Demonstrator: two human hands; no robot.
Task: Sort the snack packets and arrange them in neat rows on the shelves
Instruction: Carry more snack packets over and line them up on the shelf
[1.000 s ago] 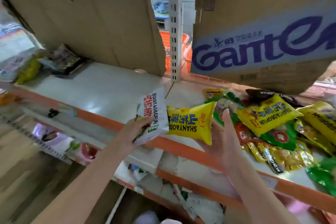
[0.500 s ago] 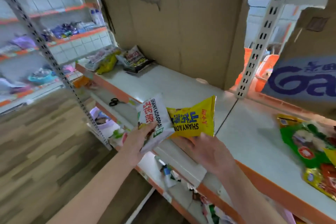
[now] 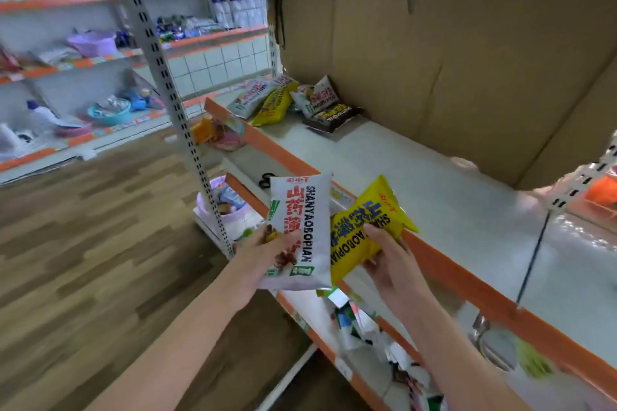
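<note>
We are gripping a white packet [image 3: 298,230] in our left hand [image 3: 263,252] and a yellow packet [image 3: 362,230] in our right hand [image 3: 389,259], risking mixing colours on the shelf [image 3: 434,183].

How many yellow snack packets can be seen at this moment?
2. One yellow packet is held in the right hand. The other yellow packet lies at the far end of the shelf among other packets. More may be hidden beneath that pile.
</note>
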